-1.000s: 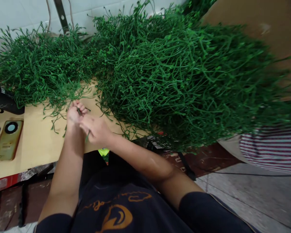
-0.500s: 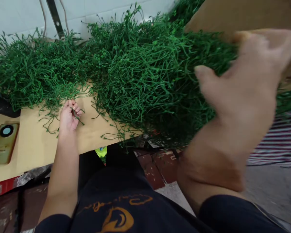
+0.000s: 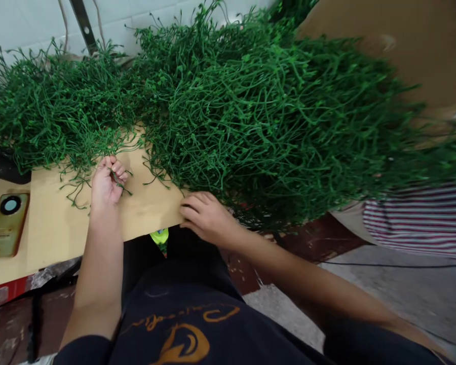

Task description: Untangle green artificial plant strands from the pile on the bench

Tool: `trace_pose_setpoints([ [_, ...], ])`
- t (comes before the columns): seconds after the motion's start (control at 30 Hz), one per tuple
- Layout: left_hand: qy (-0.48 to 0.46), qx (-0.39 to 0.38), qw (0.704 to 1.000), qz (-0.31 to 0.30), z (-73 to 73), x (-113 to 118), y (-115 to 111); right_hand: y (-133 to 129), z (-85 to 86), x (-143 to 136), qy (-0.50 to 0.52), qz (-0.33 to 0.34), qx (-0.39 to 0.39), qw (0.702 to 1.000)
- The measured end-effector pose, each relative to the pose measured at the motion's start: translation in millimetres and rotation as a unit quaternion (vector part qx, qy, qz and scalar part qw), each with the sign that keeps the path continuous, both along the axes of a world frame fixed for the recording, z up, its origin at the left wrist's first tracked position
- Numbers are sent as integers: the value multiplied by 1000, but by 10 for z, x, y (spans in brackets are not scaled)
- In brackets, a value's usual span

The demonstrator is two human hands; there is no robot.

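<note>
- A short green stem (image 3: 117,181) is in the person's left hand (image 3: 109,181), above the tan board (image 3: 146,203), with its ends poking out past the fingers.
- The left fingers are curled in and grasp that stem, palm turned up.
- The right hand (image 3: 209,219) is at the near edge of the board, palm down, fingers bent; whether they pinch anything, I cannot tell.
- A few loose stems (image 3: 78,190) lie on the board just beside the left hand.
- A large heap of green stems (image 3: 251,116) spreads behind and to the right of both hands, joining a smaller heap (image 3: 53,106) at the left.
- A phone (image 3: 6,225) lies face down to the left of the board, near a black bottle (image 3: 2,162) lying tilted.
- Brown cardboard (image 3: 387,56) is at the upper right, with striped cloth (image 3: 418,220) below the heap.
- A pale tiled wall (image 3: 26,23) and a metal bar (image 3: 84,25) are at the back.
</note>
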State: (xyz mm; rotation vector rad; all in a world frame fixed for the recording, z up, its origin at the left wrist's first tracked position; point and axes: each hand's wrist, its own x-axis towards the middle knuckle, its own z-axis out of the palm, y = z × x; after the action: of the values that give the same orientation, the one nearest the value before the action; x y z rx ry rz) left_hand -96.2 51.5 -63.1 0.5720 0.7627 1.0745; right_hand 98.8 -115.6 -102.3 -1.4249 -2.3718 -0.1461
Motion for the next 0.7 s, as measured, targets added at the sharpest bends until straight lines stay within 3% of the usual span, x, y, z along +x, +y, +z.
trace_pose_setpoints([
  [0.23, -1, -7, 1000, 3, 43, 30, -39, -439, 122, 617, -96, -69, 21, 993],
  [0.5, 1, -13, 1000, -3, 33, 19, -47, -626, 164, 831, -150, -95, -22, 984],
  [0.7, 67, 4, 998, 2, 10, 45, -70, -709, 304, 949, -149, -124, -189, 963],
])
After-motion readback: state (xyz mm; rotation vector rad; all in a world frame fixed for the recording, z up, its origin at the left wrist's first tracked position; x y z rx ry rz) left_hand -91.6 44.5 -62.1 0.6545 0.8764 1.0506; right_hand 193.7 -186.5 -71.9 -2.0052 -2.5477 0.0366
